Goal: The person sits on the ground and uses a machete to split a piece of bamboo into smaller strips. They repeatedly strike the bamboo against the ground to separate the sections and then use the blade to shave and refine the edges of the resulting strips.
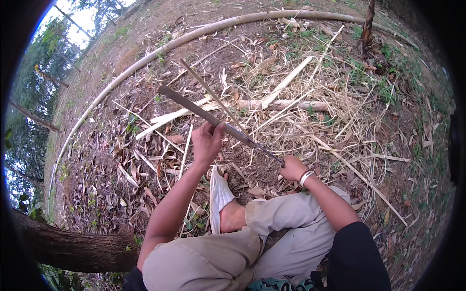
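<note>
My left hand [208, 140] pinches a long, flat grey-brown bamboo slat [182, 100] that slants from the upper left down toward my right hand. In front of my right knee, my right hand [292, 168] is closed around the end of a narrow dark knife [268, 151]. Its blade meets the slat's near end, where the two overlap and are hard to tell apart. A thinner bamboo strip [206, 86] runs up and away from the same meeting point, spread apart from the slat. A white cloth [221, 194] wraps part of my bare foot below my hands.
Pale curled shavings [349, 114] cover the ground ahead and right. Split pale strips [287, 82] lie across a short bamboo pole [310, 105]. Beyond, a long pole [194, 35] curves across the ground. A thick trunk [73, 247] lies at my left, and a thin stem [369, 26] stands far right.
</note>
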`<state>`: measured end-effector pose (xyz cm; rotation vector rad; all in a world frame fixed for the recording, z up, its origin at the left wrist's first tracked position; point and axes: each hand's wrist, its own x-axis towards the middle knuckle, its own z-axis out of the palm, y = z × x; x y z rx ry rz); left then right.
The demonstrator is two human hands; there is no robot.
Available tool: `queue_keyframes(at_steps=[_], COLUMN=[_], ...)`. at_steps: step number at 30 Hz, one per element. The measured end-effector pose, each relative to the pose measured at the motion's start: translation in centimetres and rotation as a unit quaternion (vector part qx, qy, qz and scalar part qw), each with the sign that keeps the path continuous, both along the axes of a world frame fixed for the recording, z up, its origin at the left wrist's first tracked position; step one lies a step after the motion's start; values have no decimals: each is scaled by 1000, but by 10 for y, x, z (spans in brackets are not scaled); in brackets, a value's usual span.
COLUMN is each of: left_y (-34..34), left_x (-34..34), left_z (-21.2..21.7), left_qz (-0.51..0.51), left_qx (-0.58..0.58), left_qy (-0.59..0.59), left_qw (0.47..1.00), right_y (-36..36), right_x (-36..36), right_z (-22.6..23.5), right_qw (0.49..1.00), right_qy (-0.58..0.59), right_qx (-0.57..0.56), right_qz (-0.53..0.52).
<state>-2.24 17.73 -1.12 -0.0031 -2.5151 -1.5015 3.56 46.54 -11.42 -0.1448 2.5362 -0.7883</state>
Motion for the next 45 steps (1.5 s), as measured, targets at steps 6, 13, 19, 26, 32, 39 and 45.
queue_keyframes(at_steps=[6, 13, 19, 26, 32, 39, 45], left_y=[2, 9, -12, -45, -89, -132, -51], left_x=[8, 0, -12, -2, 26, 107, 105], left_z=[0, 1, 27, 8, -1, -36, -29], left_qz=[-40, -41, 25, -66, -152, -32, -69], left_qx=[-22, -48, 6, 34, 194, 183, -269], left_qy=[5, 63, 60, 62, -148, -441, -121], left_qw=[999, 996, 998, 995, 958, 878, 953], right_y=[-1, 3, 42, 47, 30, 25, 21], right_x=[5, 2, 1, -8, 7, 3, 4], right_z=[-3, 50, -41, -37, -7, -14, -13], right_qw=[999, 982, 997, 987, 992, 980, 963], right_qy=[-9, 64, -4, -82, -16, -40, -65], right_qx=[-30, -178, 57, -138, -116, -173, -226], right_qz=[-9, 18, 53, -1, -49, -95, -134])
